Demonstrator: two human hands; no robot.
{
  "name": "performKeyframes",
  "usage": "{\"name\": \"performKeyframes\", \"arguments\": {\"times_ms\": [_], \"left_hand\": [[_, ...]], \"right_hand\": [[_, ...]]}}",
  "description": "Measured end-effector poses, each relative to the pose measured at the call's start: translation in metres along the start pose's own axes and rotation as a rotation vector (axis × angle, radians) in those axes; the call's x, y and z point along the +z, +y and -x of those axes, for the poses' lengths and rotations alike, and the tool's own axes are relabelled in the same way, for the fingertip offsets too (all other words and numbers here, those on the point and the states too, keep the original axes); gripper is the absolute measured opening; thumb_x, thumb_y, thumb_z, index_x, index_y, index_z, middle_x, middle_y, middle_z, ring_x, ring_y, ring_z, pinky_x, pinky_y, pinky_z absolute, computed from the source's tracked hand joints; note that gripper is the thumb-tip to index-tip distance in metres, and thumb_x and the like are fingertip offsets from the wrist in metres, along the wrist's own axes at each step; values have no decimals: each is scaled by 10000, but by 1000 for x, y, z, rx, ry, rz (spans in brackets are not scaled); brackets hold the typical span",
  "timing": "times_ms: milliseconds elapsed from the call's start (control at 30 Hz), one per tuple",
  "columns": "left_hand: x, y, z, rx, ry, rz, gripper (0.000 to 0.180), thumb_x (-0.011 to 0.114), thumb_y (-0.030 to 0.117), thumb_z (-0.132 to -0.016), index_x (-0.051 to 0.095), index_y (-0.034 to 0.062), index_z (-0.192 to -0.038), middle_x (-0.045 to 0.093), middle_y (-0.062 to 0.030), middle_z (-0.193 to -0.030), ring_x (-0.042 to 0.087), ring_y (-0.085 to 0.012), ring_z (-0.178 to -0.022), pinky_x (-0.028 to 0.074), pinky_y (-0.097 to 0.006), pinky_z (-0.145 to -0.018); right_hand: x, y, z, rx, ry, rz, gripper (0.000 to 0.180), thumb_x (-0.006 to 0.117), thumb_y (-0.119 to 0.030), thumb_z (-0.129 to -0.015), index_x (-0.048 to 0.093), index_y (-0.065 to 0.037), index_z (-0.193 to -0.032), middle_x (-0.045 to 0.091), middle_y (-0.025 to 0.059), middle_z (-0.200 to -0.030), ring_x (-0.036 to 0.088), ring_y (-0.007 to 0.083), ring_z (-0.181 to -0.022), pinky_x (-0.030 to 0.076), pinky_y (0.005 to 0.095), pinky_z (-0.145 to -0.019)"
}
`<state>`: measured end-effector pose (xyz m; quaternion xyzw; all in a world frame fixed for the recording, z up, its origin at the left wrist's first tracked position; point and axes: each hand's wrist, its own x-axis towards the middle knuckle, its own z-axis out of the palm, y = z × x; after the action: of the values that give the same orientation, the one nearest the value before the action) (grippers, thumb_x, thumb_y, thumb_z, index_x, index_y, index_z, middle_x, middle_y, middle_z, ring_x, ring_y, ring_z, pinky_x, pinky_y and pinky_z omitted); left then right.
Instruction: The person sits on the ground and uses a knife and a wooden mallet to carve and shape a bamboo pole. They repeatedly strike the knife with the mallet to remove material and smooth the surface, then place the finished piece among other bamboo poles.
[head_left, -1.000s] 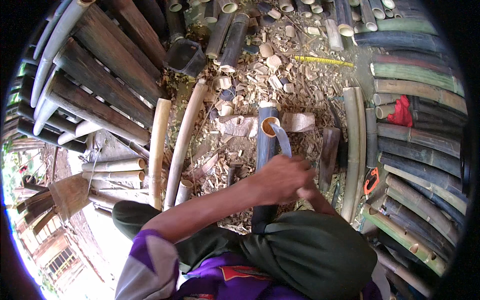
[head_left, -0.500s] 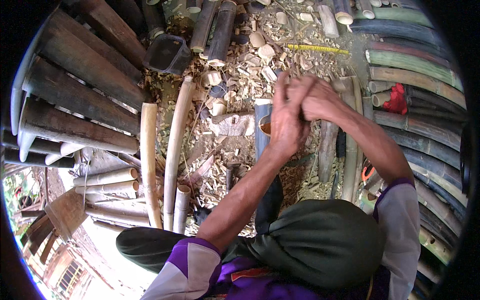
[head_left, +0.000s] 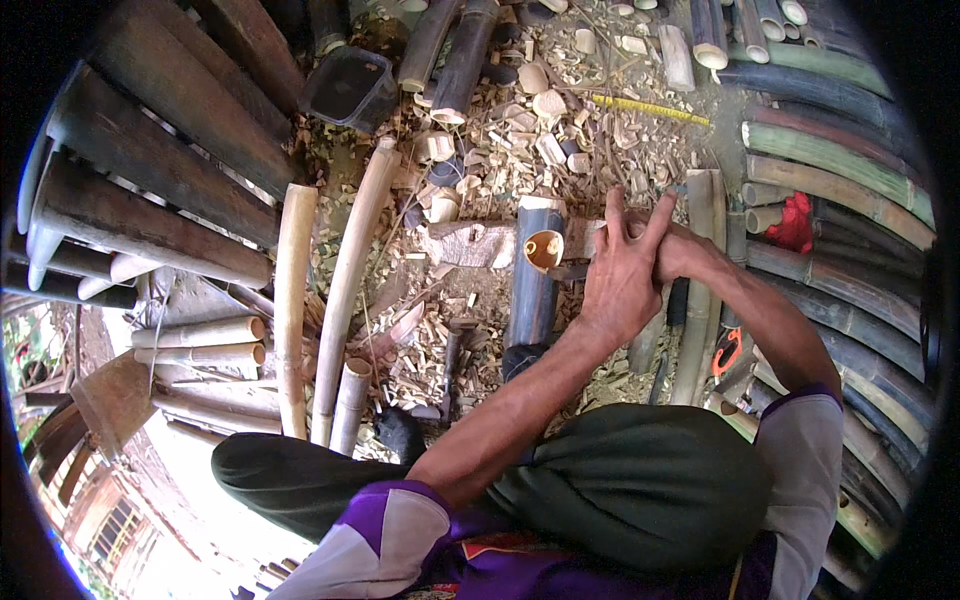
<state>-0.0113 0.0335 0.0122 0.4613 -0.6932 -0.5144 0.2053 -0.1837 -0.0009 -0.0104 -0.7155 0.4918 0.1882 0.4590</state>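
Note:
In front of me lies a dark bamboo tube [head_left: 532,312], its pale far end across a notched wooden block [head_left: 468,246]. An oval opening [head_left: 543,250] in its upper side shows a tan inside. My left hand [head_left: 625,275] is just right of the tube, fingers stretched and spread over my right hand [head_left: 685,250]. The right hand's fingers are mostly hidden behind the left. A dark flat strip [head_left: 572,272], perhaps a blade, juts from beside the left hand toward the opening; which hand bears it cannot be seen.
Wood chips [head_left: 500,150] cover the ground. Bamboo poles [head_left: 830,170] are stacked at right, with a red cloth [head_left: 793,222] on them. An orange-handled tool [head_left: 727,352] lies nearer. At left are a black tub [head_left: 350,88], pale poles [head_left: 355,290] and a hammer-like tool [head_left: 452,370].
Both hands have moved right and nearer, off the tube, uncovering its opening. The left fingers have spread apart. The view has shifted slightly.

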Motion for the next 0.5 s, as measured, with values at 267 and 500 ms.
{"name": "performKeyframes", "arguments": {"times_ms": [267,500], "left_hand": [[-12,-16,4,-7,-264,109,1062,830,28,-614,430,262,-1570,377,-330,-1545,399,-481,-1450,457,-516,-1144],[-51,-47,-13,181,-973,14,1098,868,105,-439,549,97,-1490,599,-252,-1411,491,-411,-1390,471,-476,-1097]], "right_hand": [[101,37,-16,106,89,-547,759,749,-281,-839,447,-169,-1525,641,198,-1316,626,329,-1222,480,433,-1069],[144,-65,-39,181,456,-1577,502,687,-391,-930,541,-124,-1329,671,103,-1062,687,267,-985,569,443,-863]]}}
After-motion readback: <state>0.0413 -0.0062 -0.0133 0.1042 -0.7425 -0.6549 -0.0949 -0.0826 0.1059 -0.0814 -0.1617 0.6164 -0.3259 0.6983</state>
